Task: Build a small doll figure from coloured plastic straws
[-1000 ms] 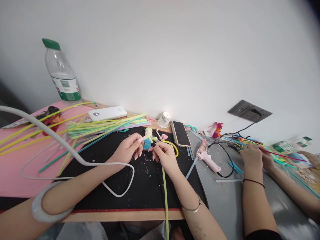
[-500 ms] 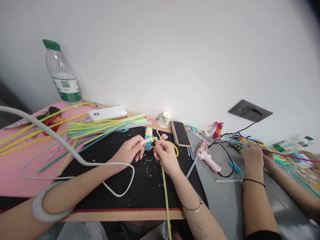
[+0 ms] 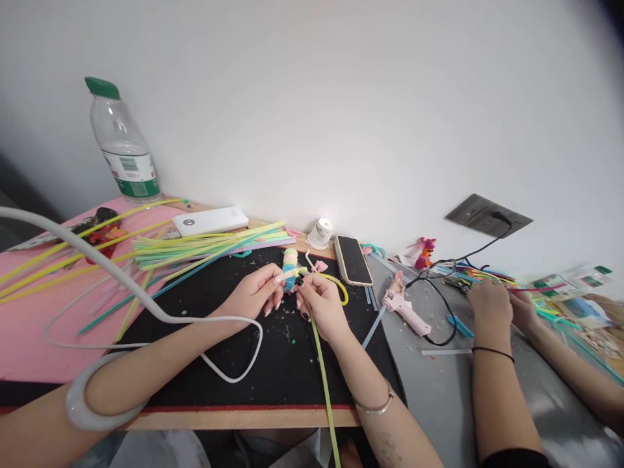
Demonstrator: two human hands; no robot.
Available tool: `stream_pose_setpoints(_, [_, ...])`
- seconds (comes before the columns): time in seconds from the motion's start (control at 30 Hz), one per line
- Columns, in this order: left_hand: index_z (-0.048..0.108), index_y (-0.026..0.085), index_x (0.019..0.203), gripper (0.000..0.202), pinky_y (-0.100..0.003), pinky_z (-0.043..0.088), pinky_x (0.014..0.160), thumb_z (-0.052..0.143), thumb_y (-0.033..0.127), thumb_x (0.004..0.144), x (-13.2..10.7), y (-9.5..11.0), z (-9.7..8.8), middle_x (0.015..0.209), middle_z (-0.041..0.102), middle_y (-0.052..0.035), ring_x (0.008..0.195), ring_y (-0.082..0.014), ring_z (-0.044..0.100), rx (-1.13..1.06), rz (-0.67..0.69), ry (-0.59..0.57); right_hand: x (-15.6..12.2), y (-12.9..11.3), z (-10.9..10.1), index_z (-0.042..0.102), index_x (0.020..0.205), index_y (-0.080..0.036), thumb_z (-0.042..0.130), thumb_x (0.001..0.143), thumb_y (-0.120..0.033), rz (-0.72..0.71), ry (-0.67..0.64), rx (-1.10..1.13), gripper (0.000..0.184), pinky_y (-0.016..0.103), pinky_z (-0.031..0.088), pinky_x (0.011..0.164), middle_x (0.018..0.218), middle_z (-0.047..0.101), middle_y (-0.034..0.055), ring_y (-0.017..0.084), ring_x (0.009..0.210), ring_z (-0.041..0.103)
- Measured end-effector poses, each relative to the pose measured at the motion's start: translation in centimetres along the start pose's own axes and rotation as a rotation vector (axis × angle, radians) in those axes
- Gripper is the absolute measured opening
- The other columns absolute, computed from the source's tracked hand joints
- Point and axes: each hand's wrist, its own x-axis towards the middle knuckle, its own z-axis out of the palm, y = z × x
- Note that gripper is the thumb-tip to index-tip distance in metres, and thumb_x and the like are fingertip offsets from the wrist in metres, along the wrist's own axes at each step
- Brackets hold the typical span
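My left hand [image 3: 253, 294] pinches a small figure [image 3: 290, 268] wound from pale green, pink and blue strips, holding it upright over the black mat [image 3: 273, 364]. My right hand [image 3: 322, 304] is closed on a long yellow-green straw [image 3: 325, 383] that runs from the figure down past the table's front edge. The two hands nearly touch at the figure. A white bangle sits on my left forearm and a thin bracelet on my right wrist.
A bundle of coloured straws [image 3: 205, 246], a white power bank [image 3: 210, 221], a bottle [image 3: 123, 146], a lit candle [image 3: 321, 233], a phone [image 3: 352, 260] and a pink glue gun [image 3: 404, 309] lie around. Another person's hands [image 3: 492, 300] handle straws at right. A white cable [image 3: 146, 304] loops across the mat.
The figure has been turned from tilted to upright between my fingers. My hands stayed in place. The other person's hands shifted slightly among their straws.
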Motion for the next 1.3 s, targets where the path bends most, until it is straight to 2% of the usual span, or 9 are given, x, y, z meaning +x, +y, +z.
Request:
stream_pose_setpoints(0.1, [0.045, 0.019, 0.080, 0.028, -0.018, 0.037, 0.043, 0.040, 0.043, 0.093, -0.04, -0.03, 0.02, 0.058, 0.050, 0.0053, 0.046, -0.0079, 0.044, -0.005, 0.003, -0.005, -0.04, -0.27, 0.12, 0.056, 0.067, -0.016, 0.065, 0.077, -0.040, 0.000, 0.010, -0.015, 0.027, 0.018, 0.029, 0.034, 0.054, 0.054, -0.0040, 0.005, 0.036, 0.041])
stream_pose_setpoints(0.2, [0.045, 0.020, 0.080, 0.028, -0.018, 0.038, 0.043, 0.039, 0.043, 0.093, -0.08, -0.03, -0.01, 0.059, 0.050, 0.0052, 0.047, -0.0080, 0.044, -0.008, 0.013, -0.014, 0.02, -0.31, -0.03, 0.058, 0.066, -0.016, 0.067, 0.075, -0.040, 0.010, 0.021, -0.017, 0.027, 0.021, 0.037, 0.041, 0.058, 0.057, -0.0024, 0.007, 0.041, 0.045])
stream_pose_setpoints(0.27, [0.045, 0.020, 0.080, 0.028, -0.019, 0.038, 0.043, 0.040, 0.043, 0.093, -0.08, 0.02, -0.03, 0.059, 0.050, 0.0053, 0.046, -0.0081, 0.044, -0.006, 0.012, -0.013, 0.12, -0.25, -0.26, 0.061, 0.066, -0.016, 0.068, 0.074, -0.041, 0.011, 0.025, -0.040, 0.027, 0.022, 0.039, 0.045, 0.061, 0.058, -0.0016, 0.008, 0.045, 0.046])
stream_pose_setpoints(0.43, [0.045, 0.019, 0.079, 0.028, -0.018, 0.037, 0.043, 0.040, 0.042, 0.094, -0.03, 0.24, -0.07, 0.059, 0.052, 0.0052, 0.044, -0.0070, 0.044, 0.011, 0.007, -0.030, 0.24, -0.43, -0.55, 0.064, 0.063, -0.015, 0.067, 0.075, -0.042, -0.051, 0.032, -0.131, 0.030, 0.021, 0.030, 0.048, 0.058, 0.056, -0.0016, 0.008, 0.050, 0.039])
stream_pose_setpoints(0.57, [0.044, 0.019, 0.078, 0.028, -0.017, 0.036, 0.042, 0.041, 0.042, 0.093, -0.01, 0.48, 0.04, 0.058, 0.051, 0.0057, 0.044, -0.0066, 0.044, 0.005, 0.008, -0.032, 0.15, -0.80, -0.29, 0.068, 0.081, -0.015, 0.070, 0.072, -0.038, -0.035, 0.029, -0.038, 0.024, 0.020, 0.029, 0.049, 0.066, 0.061, -0.0002, 0.008, 0.054, 0.044])
stream_pose_setpoints(0.8, [0.045, 0.019, 0.079, 0.028, -0.018, 0.038, 0.044, 0.039, 0.042, 0.094, -0.07, 0.58, 0.01, 0.059, 0.052, 0.0052, 0.046, -0.0074, 0.045, 0.072, 0.020, -0.024, 0.11, -0.59, -0.35, 0.065, 0.081, -0.014, 0.071, 0.072, -0.038, 0.023, 0.034, 0.000, 0.026, 0.018, 0.022, 0.034, 0.051, 0.052, -0.0053, 0.003, 0.036, 0.032])
stream_pose_setpoints(0.9, [0.045, 0.020, 0.078, 0.028, -0.019, 0.039, 0.045, 0.039, 0.042, 0.094, -0.14, 0.54, -0.11, 0.059, 0.052, 0.0051, 0.047, -0.0080, 0.045, 0.104, 0.026, -0.023, 0.14, -0.61, -0.34, 0.064, 0.081, -0.015, 0.069, 0.073, -0.039, 0.038, 0.008, 0.004, 0.026, 0.017, 0.027, 0.030, 0.058, 0.060, -0.0026, 0.004, 0.033, 0.038])
stream_pose_setpoints(1.03, [0.046, 0.020, 0.079, 0.027, -0.019, 0.039, 0.045, 0.039, 0.042, 0.094, -0.12, 0.45, -0.18, 0.060, 0.052, 0.0050, 0.046, -0.0082, 0.046, 0.134, 0.037, -0.022, 0.13, -0.76, -0.26, 0.063, 0.080, -0.015, 0.071, 0.072, -0.038, 0.042, 0.005, 0.045, 0.026, 0.017, 0.038, 0.033, 0.066, 0.066, 0.0001, 0.005, 0.037, 0.049])
stream_pose_setpoints(1.3, [0.048, 0.019, 0.079, 0.029, -0.019, 0.039, 0.045, 0.038, 0.042, 0.094, -0.06, 0.31, -0.17, 0.059, 0.052, 0.0047, 0.045, -0.0080, 0.046, 0.136, 0.063, -0.005, 0.10, -0.63, -0.28, 0.064, 0.081, -0.014, 0.071, 0.073, -0.036, 0.055, 0.007, 0.065, 0.024, 0.017, 0.043, 0.035, 0.065, 0.066, 0.0000, 0.005, 0.037, 0.050])
